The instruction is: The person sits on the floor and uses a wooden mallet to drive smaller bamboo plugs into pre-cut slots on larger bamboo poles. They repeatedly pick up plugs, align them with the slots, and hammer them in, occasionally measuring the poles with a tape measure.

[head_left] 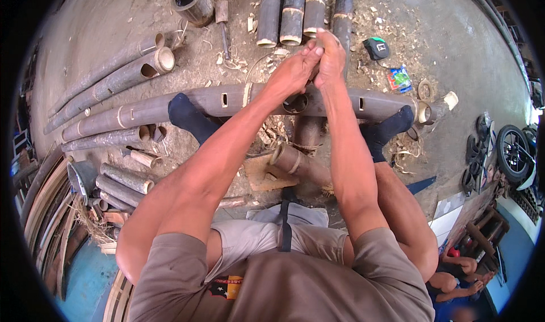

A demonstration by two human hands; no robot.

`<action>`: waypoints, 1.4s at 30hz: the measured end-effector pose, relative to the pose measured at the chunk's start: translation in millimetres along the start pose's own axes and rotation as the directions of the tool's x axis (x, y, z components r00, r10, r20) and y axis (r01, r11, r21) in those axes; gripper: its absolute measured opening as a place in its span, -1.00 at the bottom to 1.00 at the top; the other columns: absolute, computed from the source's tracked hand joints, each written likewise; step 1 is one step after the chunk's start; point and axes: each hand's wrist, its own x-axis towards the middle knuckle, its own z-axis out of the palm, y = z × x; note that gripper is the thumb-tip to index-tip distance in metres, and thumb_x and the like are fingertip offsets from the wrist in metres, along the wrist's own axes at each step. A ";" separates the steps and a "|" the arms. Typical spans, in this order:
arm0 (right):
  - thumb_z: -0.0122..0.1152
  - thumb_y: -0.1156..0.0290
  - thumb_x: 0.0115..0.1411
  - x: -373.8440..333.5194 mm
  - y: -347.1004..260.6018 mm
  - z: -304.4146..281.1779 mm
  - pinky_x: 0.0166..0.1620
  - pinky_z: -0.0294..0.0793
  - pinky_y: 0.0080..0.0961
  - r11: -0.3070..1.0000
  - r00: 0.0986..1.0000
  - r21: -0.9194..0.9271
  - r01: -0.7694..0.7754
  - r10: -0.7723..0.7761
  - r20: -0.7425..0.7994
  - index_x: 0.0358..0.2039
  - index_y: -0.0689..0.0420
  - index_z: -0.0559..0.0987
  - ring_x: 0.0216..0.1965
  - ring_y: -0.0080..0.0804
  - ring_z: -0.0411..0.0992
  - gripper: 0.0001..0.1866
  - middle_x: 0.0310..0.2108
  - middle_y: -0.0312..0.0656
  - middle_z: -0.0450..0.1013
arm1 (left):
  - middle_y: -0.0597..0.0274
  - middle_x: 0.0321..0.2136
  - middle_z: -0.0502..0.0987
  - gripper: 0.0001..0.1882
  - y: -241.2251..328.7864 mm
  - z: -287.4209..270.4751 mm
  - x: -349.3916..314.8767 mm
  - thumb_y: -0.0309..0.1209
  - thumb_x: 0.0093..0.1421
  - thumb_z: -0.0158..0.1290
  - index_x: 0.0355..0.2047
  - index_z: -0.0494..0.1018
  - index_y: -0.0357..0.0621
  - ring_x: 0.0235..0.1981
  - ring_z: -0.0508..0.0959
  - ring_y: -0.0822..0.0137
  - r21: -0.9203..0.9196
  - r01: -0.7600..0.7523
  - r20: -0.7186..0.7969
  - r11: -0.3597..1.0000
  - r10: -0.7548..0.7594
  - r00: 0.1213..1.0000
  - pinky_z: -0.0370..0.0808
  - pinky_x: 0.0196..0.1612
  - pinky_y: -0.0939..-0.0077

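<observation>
My left hand (295, 71) and my right hand (330, 60) are closed together above a long dark bamboo pole (207, 100) that lies crosswise in front of me. Something dark shows between the palms, but the fingers cover it and I cannot make out what it is. Just below the hands, a round hole (295, 103) opens in the pole's upper side. Small rectangular slots are cut to either side of the hole. My feet, in dark socks, are on the pole. Beneath it a short bamboo piece (309, 132) stands near another bamboo length (301, 166).
Several bamboo poles (294, 13) lie beyond my hands, more at left (119, 86). A mallet (222, 13), a bamboo container (193, 5), a tape measure (377, 48) and wood chips surround the work. Sandals (474, 152), a motorcycle wheel (514, 152) and another person (454, 282) are at right.
</observation>
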 end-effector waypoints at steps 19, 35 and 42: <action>0.41 0.11 0.14 1.7 8.8 74.8 -0.08 0.58 -0.30 0.505 0.911 -0.861 0.060 0.325 0.254 -0.02 0.32 0.67 -0.21 -0.26 0.61 -0.45 -0.25 0.04 0.67 | 0.34 -0.71 0.38 -0.12 -13.6 8.6 -29.5 0.38 0.49 -0.63 -0.43 0.42 -0.06 -0.72 0.42 0.37 -0.850 0.129 -0.127 0.511 -0.435 0.891 0.36 -0.63 0.41; 0.31 0.16 0.39 -97.0 6.4 -33.0 -0.06 0.57 -0.30 0.917 0.674 -0.313 0.248 -0.396 -0.623 0.30 0.36 0.24 -0.08 -0.24 0.51 -0.30 0.05 0.05 0.46 | 0.21 -0.59 0.48 -0.09 -13.9 39.5 -18.8 0.33 0.51 -0.43 -0.30 0.59 -0.28 -0.56 0.44 0.35 -0.123 -0.214 0.488 0.969 0.247 0.837 0.38 -0.49 0.30; 0.35 0.15 0.36 -45.4 -0.1 -21.1 -0.12 0.55 -0.35 0.913 0.831 -0.327 0.242 -0.369 -0.416 0.15 0.33 0.42 -0.16 -0.32 0.50 -0.43 -0.10 -0.06 0.51 | 0.27 -0.66 0.45 -0.15 2.3 12.3 -0.9 0.33 0.51 -0.40 -0.36 0.49 -0.24 -0.71 0.38 0.41 -0.054 0.093 0.454 0.994 -0.059 0.889 0.32 -0.61 0.41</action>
